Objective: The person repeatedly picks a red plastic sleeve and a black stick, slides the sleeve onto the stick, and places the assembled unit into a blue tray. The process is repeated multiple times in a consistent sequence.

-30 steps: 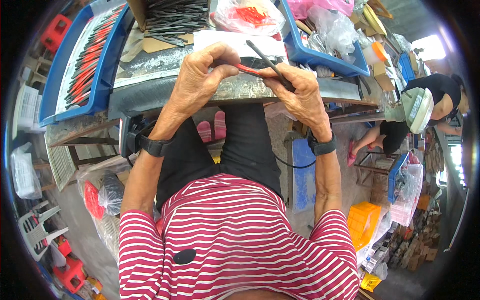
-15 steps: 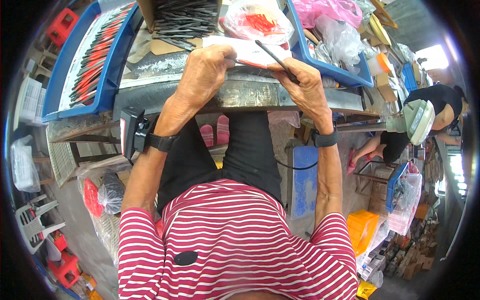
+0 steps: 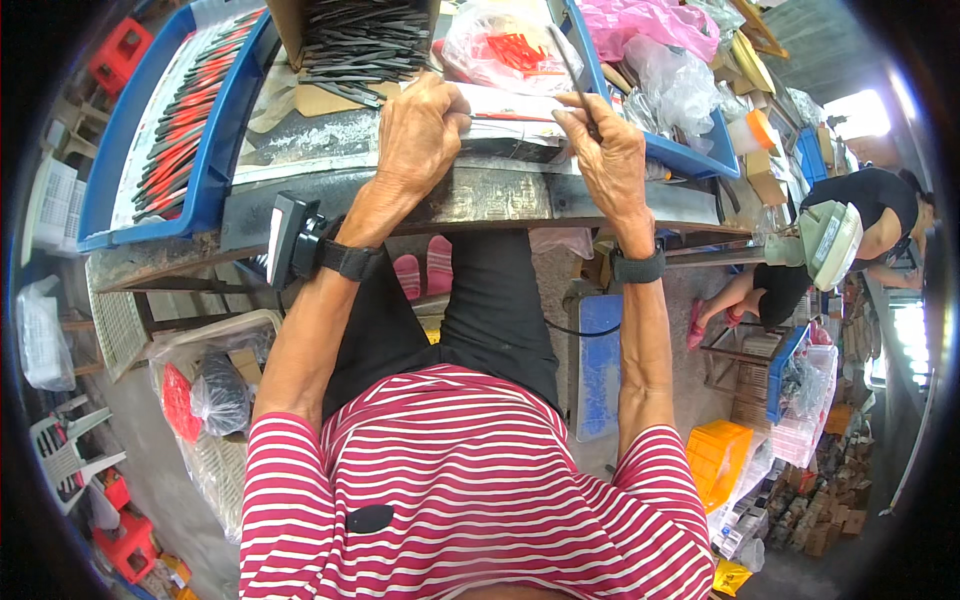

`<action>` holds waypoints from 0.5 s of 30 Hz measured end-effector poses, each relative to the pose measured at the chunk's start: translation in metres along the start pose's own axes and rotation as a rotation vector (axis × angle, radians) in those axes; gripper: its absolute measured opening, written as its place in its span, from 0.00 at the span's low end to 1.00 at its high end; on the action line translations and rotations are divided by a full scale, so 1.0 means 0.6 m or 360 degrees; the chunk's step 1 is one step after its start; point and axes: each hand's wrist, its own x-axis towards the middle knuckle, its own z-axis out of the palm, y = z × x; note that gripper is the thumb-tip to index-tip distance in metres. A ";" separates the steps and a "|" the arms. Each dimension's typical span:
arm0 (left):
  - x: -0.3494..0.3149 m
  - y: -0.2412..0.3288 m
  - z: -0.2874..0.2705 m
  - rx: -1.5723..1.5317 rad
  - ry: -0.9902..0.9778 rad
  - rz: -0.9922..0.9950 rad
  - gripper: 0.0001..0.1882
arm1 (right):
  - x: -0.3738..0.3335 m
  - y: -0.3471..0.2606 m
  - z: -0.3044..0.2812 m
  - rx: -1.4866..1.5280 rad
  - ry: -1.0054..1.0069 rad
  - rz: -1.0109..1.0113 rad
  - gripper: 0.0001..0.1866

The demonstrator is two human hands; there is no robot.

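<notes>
As our two hands come to stand wider apart, the counter (image 3: 500,195) runs across in front of us beneath them. At its left side a long blue tray (image 3: 222,140) carries a row of red and black pieces on a white lining; at its right side a blue bin (image 3: 680,155) holds plastic bags and loose odds and ends. Between the two, a heap of dark sticks (image 3: 365,45) spills from a cardboard box, with a clear bag (image 3: 470,45) of red pieces just beside it.

Our left hand (image 3: 420,130) is now knuckles-up near the lower edge of that heap. Its fingers curl in, and because the fingertips are hidden, we cannot tell whether its grip pinches anything. Our right hand (image 3: 610,155) is a little farther out, its grip pinching a slim rod (image 3: 568,68) whose free end points away from us, across the side of the clear bag.

Smallest, a thin red strip (image 3: 515,117) shows in the gap between our hands. A second ago a red piece plainly bridges them; now we cannot tell whether the strip is held or lies on the white sheet, so only the rod is surely in our grip.
</notes>
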 end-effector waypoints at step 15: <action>-0.002 -0.001 0.000 0.0123 -0.0015 0.0100 0.03 | 0.034 -0.021 0.013 0.0228 0.0507 0.0038 0.08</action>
